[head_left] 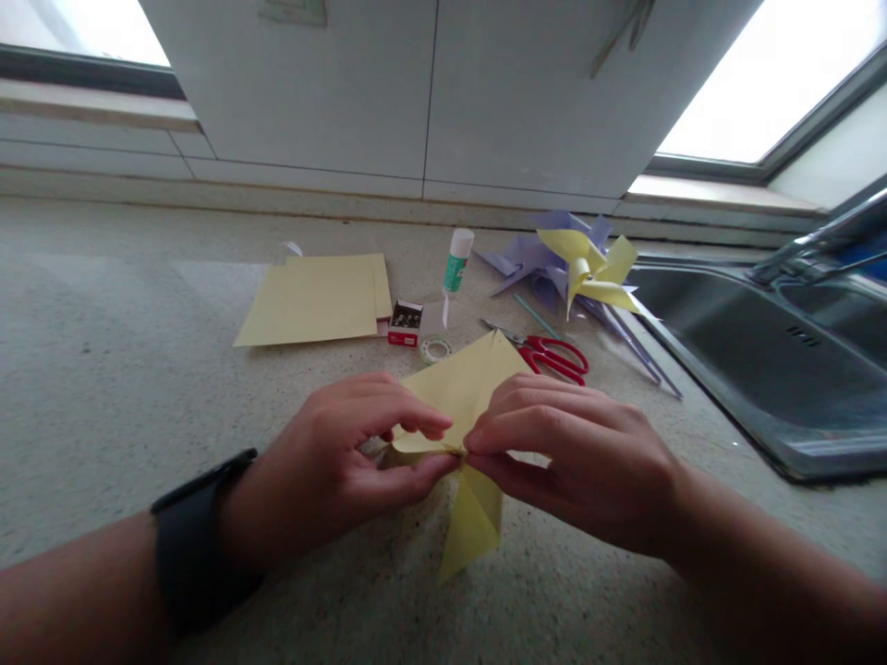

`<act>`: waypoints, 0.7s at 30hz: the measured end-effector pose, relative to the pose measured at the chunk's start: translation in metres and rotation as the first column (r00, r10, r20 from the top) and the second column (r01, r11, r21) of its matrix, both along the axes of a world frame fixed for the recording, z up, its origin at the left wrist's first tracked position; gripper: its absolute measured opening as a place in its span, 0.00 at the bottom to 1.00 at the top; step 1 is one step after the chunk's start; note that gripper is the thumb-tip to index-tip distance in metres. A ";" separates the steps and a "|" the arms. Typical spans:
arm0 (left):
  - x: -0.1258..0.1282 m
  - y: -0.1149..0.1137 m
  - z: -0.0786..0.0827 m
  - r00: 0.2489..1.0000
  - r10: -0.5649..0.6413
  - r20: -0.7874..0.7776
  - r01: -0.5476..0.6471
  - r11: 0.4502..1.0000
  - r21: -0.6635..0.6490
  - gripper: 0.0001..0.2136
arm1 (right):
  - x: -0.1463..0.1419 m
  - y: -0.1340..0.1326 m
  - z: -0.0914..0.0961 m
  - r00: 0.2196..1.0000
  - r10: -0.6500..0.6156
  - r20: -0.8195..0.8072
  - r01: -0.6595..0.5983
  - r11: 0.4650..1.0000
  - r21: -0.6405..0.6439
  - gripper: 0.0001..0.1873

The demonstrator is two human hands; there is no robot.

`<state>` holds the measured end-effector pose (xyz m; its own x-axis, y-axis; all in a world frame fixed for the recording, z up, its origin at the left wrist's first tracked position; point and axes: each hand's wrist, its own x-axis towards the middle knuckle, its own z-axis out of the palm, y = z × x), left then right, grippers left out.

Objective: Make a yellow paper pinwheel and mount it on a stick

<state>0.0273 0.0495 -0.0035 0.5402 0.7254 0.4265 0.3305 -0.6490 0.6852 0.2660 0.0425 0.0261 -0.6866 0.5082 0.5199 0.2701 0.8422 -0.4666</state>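
Between my hands is a yellow paper pinwheel [454, 388], partly folded, with one flap pointing toward me and a flat corner pointing away. My left hand [374, 453] has its thumb on the folded paper at the centre, the index finger curled just above it. My right hand [568, 443] pinches the paper at the same centre spot, fingertips pressed together. Whatever small piece sits at that pinch is too small to make out. Red-handled scissors [551, 356] lie just beyond the right hand, and a roll of clear tape [435, 348] rests beyond the paper.
Yellow paper sheets [311, 300] lie at the back left, beside a small box of metal pins [406, 323]. A glue stick [458, 260] stands upright. Finished yellow [589, 268] and purple pinwheels [530, 259] with sticks are piled by the steel sink [735, 369] on the right.
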 end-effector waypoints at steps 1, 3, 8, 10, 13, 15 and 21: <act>0.000 0.000 0.001 1.000 -0.017 0.003 0.017 1.000 0.007 0.06 | 0.000 0.000 0.000 1.000 0.006 -0.007 -0.006 1.000 0.004 0.07; 0.000 0.001 0.002 0.998 -0.063 0.015 0.062 0.997 0.038 0.03 | 0.000 0.000 -0.001 1.000 0.015 -0.011 -0.015 1.000 0.012 0.07; 0.001 0.000 0.005 0.993 -0.115 0.018 0.113 0.990 0.089 0.04 | 0.001 -0.001 0.003 1.000 0.007 -0.017 -0.006 0.999 0.039 0.10; 0.001 -0.002 0.006 0.991 -0.131 0.004 0.130 0.987 0.098 0.05 | 0.003 -0.001 0.006 0.988 -0.137 -0.071 0.142 0.988 0.061 0.09; 0.002 -0.002 0.007 0.988 -0.157 -0.006 0.157 0.981 0.111 0.04 | 0.011 0.006 0.006 0.832 -0.532 -0.158 0.533 0.845 -0.039 0.04; 0.002 -0.002 0.007 0.986 -0.168 -0.019 0.169 0.978 0.124 0.04 | 0.018 0.015 0.004 0.731 -0.677 -0.081 0.657 0.731 -0.184 0.07; 0.000 -0.003 0.010 0.979 -0.178 -0.097 0.192 0.968 0.164 0.02 | 0.027 0.031 -0.003 0.802 -0.577 0.158 0.575 0.671 -0.469 0.17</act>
<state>0.0278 0.0467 0.0061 0.6958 0.5296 0.4852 0.2438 -0.8096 0.5340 0.2928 0.0736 0.0235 -0.1729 0.9793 0.1054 0.6239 0.1918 -0.7576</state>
